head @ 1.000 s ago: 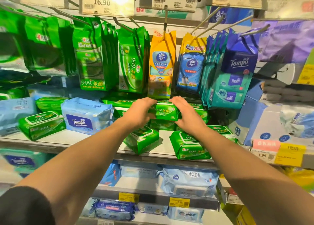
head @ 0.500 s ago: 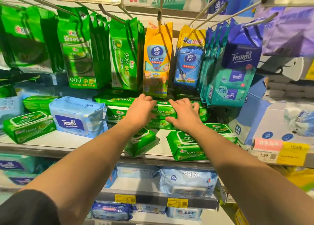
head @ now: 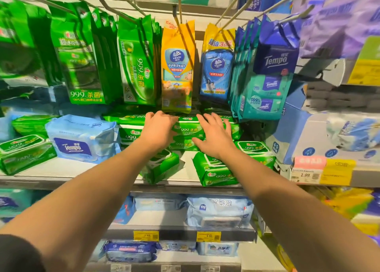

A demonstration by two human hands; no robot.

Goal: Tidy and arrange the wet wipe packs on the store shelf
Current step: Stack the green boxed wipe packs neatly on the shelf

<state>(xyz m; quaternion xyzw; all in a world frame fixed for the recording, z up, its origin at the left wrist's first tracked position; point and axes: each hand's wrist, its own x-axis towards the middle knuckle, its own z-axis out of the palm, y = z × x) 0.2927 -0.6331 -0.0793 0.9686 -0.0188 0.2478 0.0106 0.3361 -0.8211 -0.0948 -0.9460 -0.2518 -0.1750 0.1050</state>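
A stack of green wet wipe packs (head: pixel 188 131) sits at the back middle of the white shelf (head: pixel 61 172). My left hand (head: pixel 158 129) rests on the stack's left end with fingers loosely bent over the top pack. My right hand (head: pixel 213 135) lies flat on the right end, fingers spread and straight. In front of the stack, one green pack (head: pixel 162 166) leans tilted near the shelf edge, and another green pack (head: pixel 216 172) lies flat to its right, partly under my right wrist.
A blue Tempo pack (head: pixel 82 138) and more green packs (head: pixel 20 152) lie to the left. Green, yellow and blue packs (head: pixel 177 66) hang from hooks just above my hands. Boxes with price tags (head: pixel 322 169) stand at right. Lower shelves hold blue packs (head: pixel 218 210).
Both hands gripped a green pack and set it on the back stack; now the fingers have loosened and lie on top of it. The view has tilted down slightly.
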